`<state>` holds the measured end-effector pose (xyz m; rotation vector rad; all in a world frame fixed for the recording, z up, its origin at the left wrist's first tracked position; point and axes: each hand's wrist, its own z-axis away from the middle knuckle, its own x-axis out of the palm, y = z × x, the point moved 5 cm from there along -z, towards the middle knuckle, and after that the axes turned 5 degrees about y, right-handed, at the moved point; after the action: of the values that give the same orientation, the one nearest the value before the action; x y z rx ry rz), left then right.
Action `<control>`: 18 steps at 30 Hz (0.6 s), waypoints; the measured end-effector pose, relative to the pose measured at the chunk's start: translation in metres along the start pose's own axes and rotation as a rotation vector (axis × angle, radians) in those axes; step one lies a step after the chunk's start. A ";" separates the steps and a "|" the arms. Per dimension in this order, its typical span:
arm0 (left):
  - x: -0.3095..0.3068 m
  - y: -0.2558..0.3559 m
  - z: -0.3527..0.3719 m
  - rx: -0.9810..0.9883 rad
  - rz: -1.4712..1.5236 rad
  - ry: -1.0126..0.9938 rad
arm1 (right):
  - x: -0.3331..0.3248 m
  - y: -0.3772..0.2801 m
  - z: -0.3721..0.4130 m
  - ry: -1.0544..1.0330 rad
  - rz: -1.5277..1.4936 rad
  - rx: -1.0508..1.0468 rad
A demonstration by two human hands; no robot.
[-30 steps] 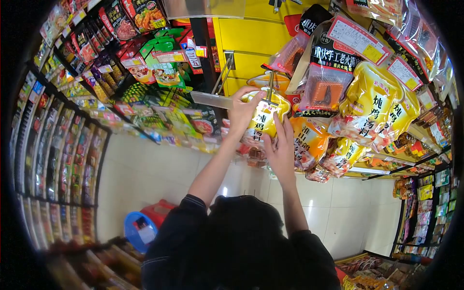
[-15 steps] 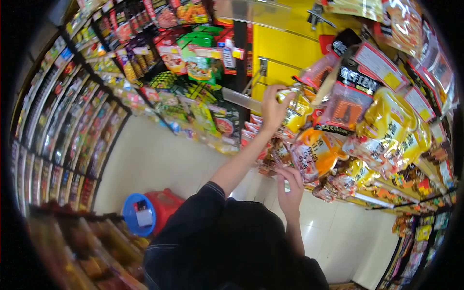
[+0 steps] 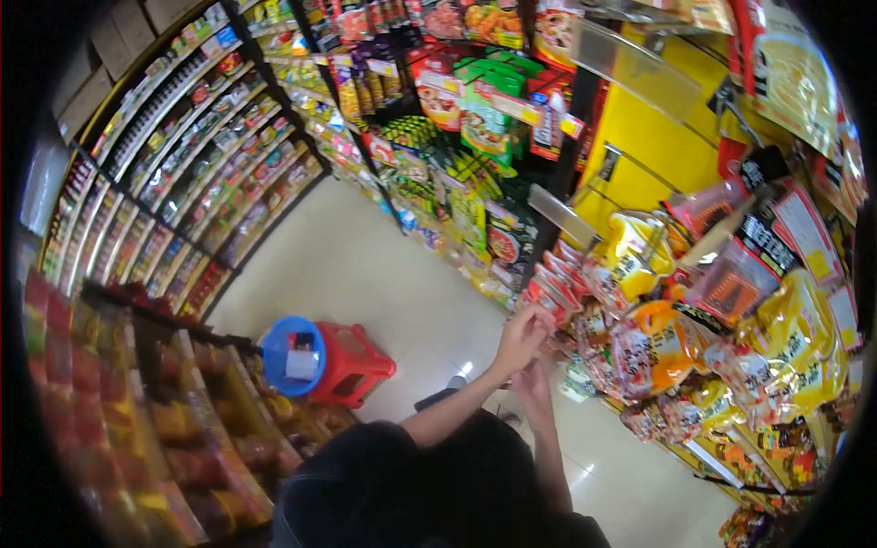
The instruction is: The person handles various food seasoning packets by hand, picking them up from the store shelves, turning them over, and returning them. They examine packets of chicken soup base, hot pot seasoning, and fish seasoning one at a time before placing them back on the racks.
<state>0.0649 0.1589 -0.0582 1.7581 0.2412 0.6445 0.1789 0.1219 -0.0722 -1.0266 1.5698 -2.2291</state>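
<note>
Just right of frame centre, the left hand [image 3: 523,336] is hovering with fingers curled just below-left of the hanging red packets [image 3: 552,285], sitting nearer them than the right hand [image 3: 533,382] underneath it; whether either is gripping anything I cannot tell.

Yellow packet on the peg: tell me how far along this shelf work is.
Done, it seems: the yellow packet hangs on its peg, with no hand on it. In hand: the left hand and right hand meet lower down, by the red packets; whether they grip anything is unclear. Left: perhaps more stock, since the blue basket on the red stool holds something white.
</note>
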 end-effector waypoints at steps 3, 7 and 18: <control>-0.042 0.015 -0.002 -0.172 0.166 0.085 | 0.028 0.055 -0.018 -0.065 -0.285 0.237; -0.083 0.008 -0.004 -0.392 0.679 0.079 | 0.112 0.069 -0.028 -0.394 -0.756 0.445; -0.312 0.014 -0.062 -0.366 0.414 0.284 | 0.290 0.174 -0.130 -0.366 -0.647 0.606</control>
<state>-0.2280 0.0564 -0.1275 1.3665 -0.0528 1.1636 -0.1530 -0.0112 -0.1319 -1.7479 0.3763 -2.4339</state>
